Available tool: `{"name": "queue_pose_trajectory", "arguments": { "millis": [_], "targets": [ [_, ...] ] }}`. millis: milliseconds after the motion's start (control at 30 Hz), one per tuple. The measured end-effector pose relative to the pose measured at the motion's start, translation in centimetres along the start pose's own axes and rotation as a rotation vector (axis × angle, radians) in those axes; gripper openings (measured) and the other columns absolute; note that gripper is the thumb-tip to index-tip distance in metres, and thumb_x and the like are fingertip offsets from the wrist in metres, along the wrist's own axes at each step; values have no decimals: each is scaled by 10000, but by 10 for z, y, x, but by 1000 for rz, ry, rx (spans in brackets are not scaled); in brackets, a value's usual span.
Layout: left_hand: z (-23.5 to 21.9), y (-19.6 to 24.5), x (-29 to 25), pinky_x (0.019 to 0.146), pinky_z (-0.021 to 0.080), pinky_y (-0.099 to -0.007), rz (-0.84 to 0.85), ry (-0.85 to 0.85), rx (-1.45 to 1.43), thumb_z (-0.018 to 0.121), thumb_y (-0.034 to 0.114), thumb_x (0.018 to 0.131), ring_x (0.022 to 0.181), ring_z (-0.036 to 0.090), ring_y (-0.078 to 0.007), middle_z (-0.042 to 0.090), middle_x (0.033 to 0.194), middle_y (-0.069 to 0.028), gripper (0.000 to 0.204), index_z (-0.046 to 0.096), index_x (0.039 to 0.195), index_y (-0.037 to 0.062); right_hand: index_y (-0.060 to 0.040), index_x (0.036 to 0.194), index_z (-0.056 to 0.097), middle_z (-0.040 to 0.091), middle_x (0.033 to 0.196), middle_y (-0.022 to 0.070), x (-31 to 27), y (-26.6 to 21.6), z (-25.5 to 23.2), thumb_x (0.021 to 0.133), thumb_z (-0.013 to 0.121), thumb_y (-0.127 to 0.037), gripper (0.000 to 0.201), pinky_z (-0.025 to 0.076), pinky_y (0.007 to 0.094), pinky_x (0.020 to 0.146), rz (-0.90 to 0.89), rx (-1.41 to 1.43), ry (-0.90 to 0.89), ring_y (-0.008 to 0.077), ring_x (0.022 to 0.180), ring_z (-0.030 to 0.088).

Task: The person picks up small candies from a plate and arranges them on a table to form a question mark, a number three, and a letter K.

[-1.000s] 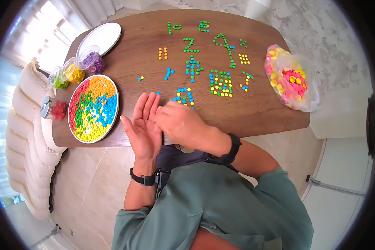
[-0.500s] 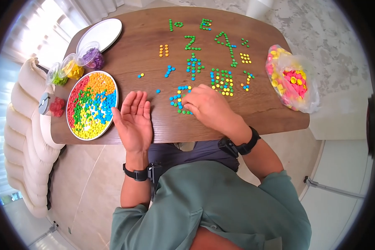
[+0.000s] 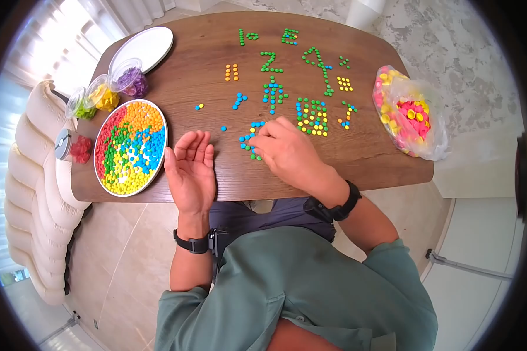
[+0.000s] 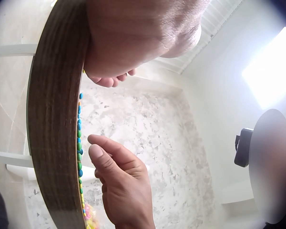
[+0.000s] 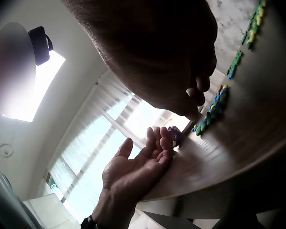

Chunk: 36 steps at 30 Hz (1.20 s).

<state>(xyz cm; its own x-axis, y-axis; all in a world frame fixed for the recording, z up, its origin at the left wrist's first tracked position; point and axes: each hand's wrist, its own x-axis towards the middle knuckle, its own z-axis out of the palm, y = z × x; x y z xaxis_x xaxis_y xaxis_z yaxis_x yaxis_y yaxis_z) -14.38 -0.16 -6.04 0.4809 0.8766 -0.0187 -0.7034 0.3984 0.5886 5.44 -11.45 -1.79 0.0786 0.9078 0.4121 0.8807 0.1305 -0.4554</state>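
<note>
My right hand [image 3: 287,151] reaches over a figure of small blue, yellow and green round candies [image 3: 245,139] near the table's front edge and covers its right part. Its thumb and index fingertips stand close together right at the candies; I cannot tell whether a candy is between them. My left hand [image 3: 191,178] is raised at the table's front edge, palm up, fingers loosely bent, with no candy showing in the palm. A plate [image 3: 166,136] of candies sorted mostly by colour, red, orange, green, blue and yellow, lies left of it.
Other candy figures, such as a green and yellow square [image 3: 312,117], spread over the wooden table [image 3: 187,64]. An empty white plate [image 3: 143,50] and tubs of purple [image 3: 136,85], yellow and green pieces stand left. A bag [image 3: 413,117] of pink and yellow pieces lies right.
My right hand left the left palm, moved right to the candy figure, and has since shifted slightly along it. The left hand moved a little left and its palm stays up.
</note>
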Motion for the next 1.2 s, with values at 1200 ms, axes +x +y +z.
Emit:
{"name": "queue_pose_trajectory", "arguments": {
  "millis": [1200],
  "targets": [
    [46,110,-1,726,484,-284,463,-124,1711,657,79,975,760,587,-144,658,930,-76,150,689,1110,21,-49,919,726,655,734,62,-53,20,-24,904,729,-97,51,494,355,627,343,247,188,222,672,615]
  ]
}}
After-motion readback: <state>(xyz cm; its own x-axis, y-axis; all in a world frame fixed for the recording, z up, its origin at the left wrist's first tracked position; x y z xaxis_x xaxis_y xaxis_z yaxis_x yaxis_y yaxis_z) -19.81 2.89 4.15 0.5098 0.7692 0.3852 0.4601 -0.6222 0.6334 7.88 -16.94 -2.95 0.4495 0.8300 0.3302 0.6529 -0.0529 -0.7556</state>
